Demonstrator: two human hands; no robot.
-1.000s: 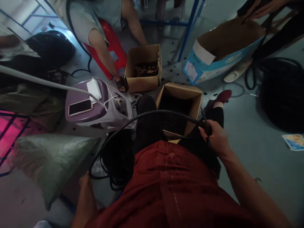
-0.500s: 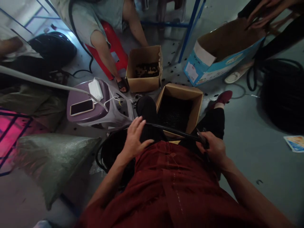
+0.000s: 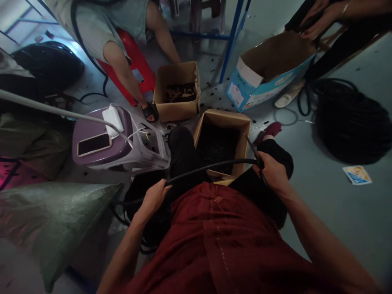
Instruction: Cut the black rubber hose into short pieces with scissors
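Black tube (image 3: 214, 166), in the head view, made a low arch above the near part of the open brown box (image 3: 225, 117). The left hand (image 3: 154, 196) was closed around it, to the left of this box. The right hand (image 3: 273, 169) was clamped on a dark bladed tool (image 3: 251, 146), right of the box, where the tube reached it; whether its fingers pressed also the tube, I could not tell. Both hands were well apart.

I judged the tube to be light and springy, rather stiff, and not fragile. Its wall might turn or slip a little, so a full grip close to the tool seemed the surest hold.

I counted one tube between the hands, one tool, and two brown boxes, the second box (image 3: 176, 113) being behind the first and to its left. One blue printed carton (image 3: 259, 98) stood behind it to the right. One large coil (image 3: 352, 126) lay far to its right, another coil (image 3: 50, 65) far behind to its left. Also on its left, one purple stool (image 3: 87, 124) carried one phone (image 3: 94, 144). Contents of the boxes were too dark for counting.
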